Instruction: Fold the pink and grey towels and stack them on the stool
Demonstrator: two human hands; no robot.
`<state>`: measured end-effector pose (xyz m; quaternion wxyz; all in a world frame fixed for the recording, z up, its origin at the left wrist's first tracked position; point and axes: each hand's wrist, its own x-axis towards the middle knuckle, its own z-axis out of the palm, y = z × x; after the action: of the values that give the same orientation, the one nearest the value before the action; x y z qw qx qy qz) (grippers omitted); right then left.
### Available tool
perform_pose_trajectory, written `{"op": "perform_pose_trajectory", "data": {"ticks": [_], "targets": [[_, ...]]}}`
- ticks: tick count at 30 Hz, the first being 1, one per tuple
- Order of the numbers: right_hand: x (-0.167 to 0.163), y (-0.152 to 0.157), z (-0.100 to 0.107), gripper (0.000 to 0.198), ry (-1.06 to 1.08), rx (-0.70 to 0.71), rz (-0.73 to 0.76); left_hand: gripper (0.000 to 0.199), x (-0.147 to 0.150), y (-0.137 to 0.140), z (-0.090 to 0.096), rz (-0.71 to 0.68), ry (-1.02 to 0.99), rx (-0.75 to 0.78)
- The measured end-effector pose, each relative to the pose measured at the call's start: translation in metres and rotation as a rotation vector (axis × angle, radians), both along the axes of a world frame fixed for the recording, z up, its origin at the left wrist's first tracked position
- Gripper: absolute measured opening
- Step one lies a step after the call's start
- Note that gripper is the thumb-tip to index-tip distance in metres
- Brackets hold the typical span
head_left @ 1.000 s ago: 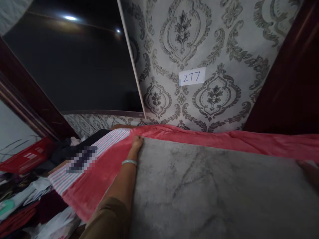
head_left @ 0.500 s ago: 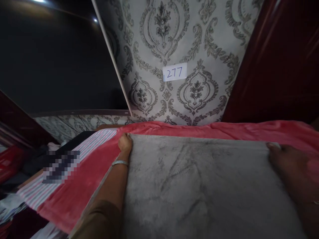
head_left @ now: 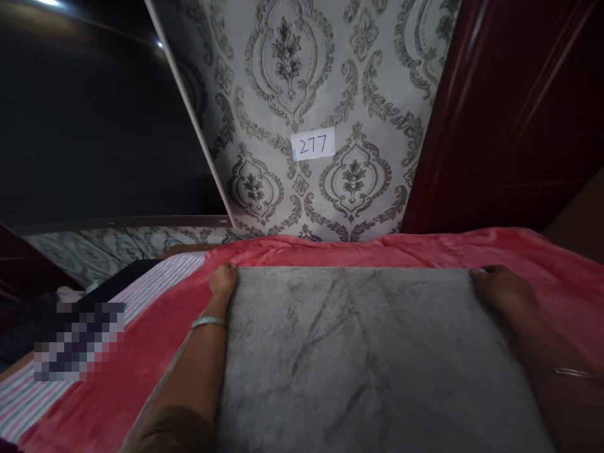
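Observation:
A grey plush blanket (head_left: 349,352), faintly creased, stretches between my two hands in the head view, its far edge nearly straight. My left hand (head_left: 223,280) is closed on the far left corner. At the far right corner my right hand (head_left: 503,286) grips the same edge with its fingers closed. The near part of the grey cloth runs out of the frame at the bottom. Beneath it spreads a red plush blanket (head_left: 127,352), showing at the left, behind and at the right.
A striped cloth (head_left: 165,277) lies along the left side, partly covered by a blurred patch. Behind stand a large dark screen (head_left: 104,126), a patterned wall (head_left: 368,82) with a paper marked 277 (head_left: 313,144), and a dark red glossy panel (head_left: 509,126) at the right.
The view has turned slightly to the right, so wall and screen sit further left. Both hands still hold the grey blanket's corners; my right hand and wrist show more fully.

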<state>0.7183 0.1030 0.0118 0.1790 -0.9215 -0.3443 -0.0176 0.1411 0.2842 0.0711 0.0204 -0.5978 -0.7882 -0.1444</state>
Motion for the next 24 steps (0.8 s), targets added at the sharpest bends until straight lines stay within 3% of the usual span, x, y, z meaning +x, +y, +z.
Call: {"op": "perform_pose_trajectory", "data": {"ticks": [3,5,7,9,11,13,16,19,24], "targets": [[-0.031,0.008,0.027,0.061,-0.017,-0.033,0.055,0.038,0.01,-0.007,0.015,-0.085,0.051,0.062],[-0.062,0.019,0.038,0.06,-0.116,0.005,0.302,0.04,0.029,-0.013,0.024,-0.251,0.085,0.11],[-0.098,0.029,0.038,0.061,-0.182,0.059,0.574,0.042,0.057,-0.022,0.024,-0.507,0.104,0.112],[-0.133,0.034,0.027,0.07,-0.208,0.068,0.756,0.048,0.09,-0.032,0.014,-0.789,0.108,0.066],[-0.158,0.034,0.012,0.072,-0.172,-0.013,0.929,0.059,0.117,-0.043,-0.005,-1.112,0.101,-0.023],[-0.17,0.031,-0.002,0.071,-0.122,-0.098,1.007,0.062,0.134,-0.053,-0.023,-1.277,0.11,-0.118],[-0.169,0.029,-0.01,0.071,-0.083,-0.146,0.99,0.062,0.139,-0.058,-0.037,-1.307,0.11,-0.167],[-0.156,0.031,-0.008,0.07,-0.068,-0.166,0.927,0.063,0.135,-0.056,-0.037,-1.306,0.095,-0.153],[-0.11,0.024,-0.002,0.067,-0.061,-0.241,0.636,0.063,0.135,-0.052,-0.037,-1.312,0.091,-0.147]]}}
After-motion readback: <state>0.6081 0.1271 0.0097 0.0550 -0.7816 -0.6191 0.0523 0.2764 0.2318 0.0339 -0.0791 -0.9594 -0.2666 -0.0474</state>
